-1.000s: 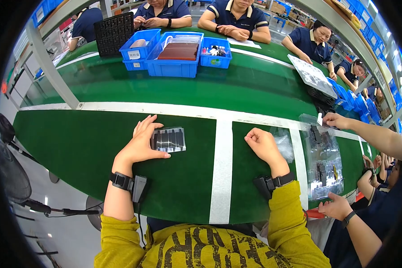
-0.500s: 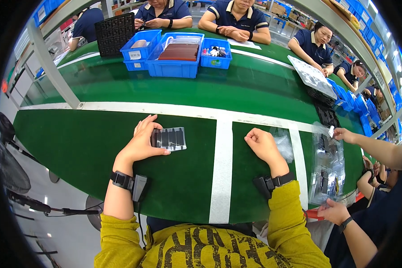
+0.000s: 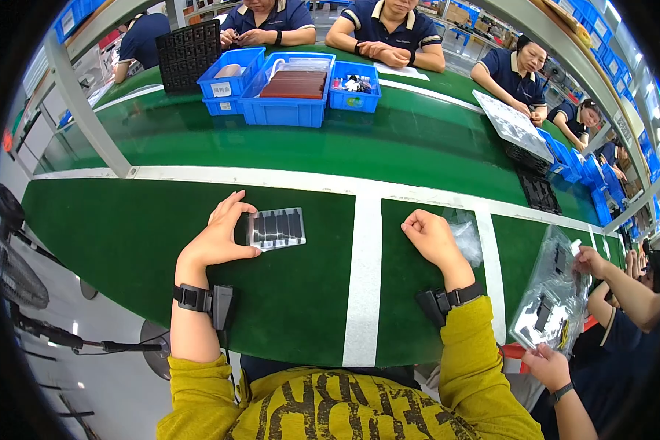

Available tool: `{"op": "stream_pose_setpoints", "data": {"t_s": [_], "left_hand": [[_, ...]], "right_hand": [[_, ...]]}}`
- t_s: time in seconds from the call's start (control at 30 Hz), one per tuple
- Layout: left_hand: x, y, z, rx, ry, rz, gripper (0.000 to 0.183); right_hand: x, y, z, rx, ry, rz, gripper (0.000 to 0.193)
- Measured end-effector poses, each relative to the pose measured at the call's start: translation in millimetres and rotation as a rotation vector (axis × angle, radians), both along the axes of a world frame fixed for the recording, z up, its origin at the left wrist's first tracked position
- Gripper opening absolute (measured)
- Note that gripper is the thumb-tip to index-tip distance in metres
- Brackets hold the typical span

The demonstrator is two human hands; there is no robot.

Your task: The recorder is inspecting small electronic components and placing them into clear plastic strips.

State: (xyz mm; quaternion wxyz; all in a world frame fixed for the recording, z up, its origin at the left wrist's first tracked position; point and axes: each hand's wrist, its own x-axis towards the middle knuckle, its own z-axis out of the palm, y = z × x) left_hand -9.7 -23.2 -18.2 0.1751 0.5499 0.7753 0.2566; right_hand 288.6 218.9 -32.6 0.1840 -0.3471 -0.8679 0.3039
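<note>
A small clear flat pack (image 3: 277,229) with several black strips in it lies on the green table mat. My left hand (image 3: 220,238) is at its left side, thumb and fingers spread apart, with the fingertips close to the pack's left edge. My right hand (image 3: 431,236) rests on the mat further right, its fingers curled closed, and nothing shows in them. Beside it, on its right, a crumpled clear plastic bag (image 3: 465,238) lies on the mat, partly behind the hand and wrist.
At right, a co-worker's hands hold a large clear plastic bag (image 3: 554,286) with black parts. Across the bench stand blue bins (image 3: 284,114) and an upright black tray (image 3: 189,57). Another black tray (image 3: 539,192) lies at the right. A metal post (image 3: 88,110) rises at the left.
My left hand has shifted a little left, away from the pack, which stays put. My right hand has not moved. The co-worker's bag has swung nearer and tilted.
</note>
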Motion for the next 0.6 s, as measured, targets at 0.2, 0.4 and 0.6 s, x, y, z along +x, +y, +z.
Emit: {"op": "stream_pose_setpoints", "data": {"t_s": [0.2, 0.4, 0.6], "left_hand": [[1, 0, -2, -0.001, 0.026, 0.006, 0.064], [-1, -3, 0, 0.013, -0.034, 0.019, 0.063], [-15, -3, -7, 0.084, -0.124, 0.126, 0.04]], "right_hand": [[-1, 0, -4, 0.03, 0.05, 0.001, 0.012], [0, 0, -2, 0.018, 0.05, 0.0, 0.012], [0, 0, 1, 0.021, 0.029, 0.009, 0.011]]}}
